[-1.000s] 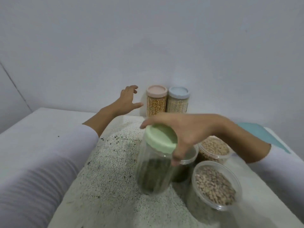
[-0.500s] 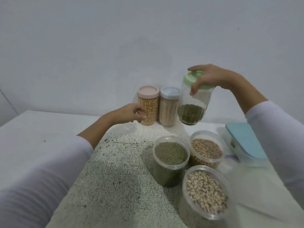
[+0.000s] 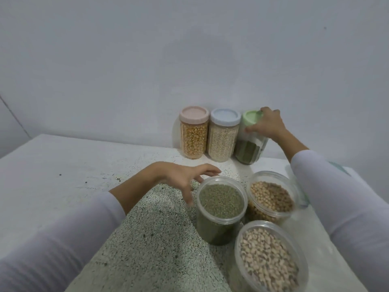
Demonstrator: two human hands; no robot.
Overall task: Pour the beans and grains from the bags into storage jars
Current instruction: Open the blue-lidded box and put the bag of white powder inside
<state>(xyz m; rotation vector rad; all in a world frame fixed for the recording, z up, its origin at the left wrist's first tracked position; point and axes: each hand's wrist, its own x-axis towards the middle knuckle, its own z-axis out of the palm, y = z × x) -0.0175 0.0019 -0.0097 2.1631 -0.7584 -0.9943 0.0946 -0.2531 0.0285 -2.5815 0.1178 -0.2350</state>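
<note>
Where the speckled table (image 3: 147, 245) meets the pale wall, three lidded jars stand in a row, each touching or just beside the next. L to R: left hand (image 3: 181, 178) reaches in over the table, fingers spread and relaxed, grip wide, holding nothing; fingertips sit just beside the rim of the open green-bean tub (image 3: 221, 209), contact cannot be confirmed. Back row: pink-lid jar (image 3: 193, 133), upright, filled w/ yellow kernels nearly to the top. Next, blue-lid jar (image 3: 224, 135), upright, filled w/ pale grain. Next, green-lid jar (image 3: 250, 144), approx. half full of dark green beans, tilted slightly, base at or on the table by the wall. Right hand (image 3: 267, 125) grips this jar from above, fingers curled round the green lid and upper wall. Front group, no lids: green-bean tub nearest centre; tan-bean tub (image 3: 271, 199) just beside it to the R; speckled-bean tub (image 3: 269, 260) nearest the camera, partly cut by the frame edge. All three tubs close together, apparently touching. Far R: a teal item (image 3: 341, 168), mostly hidden behind the right sleeve; type cannot be told.
</note>
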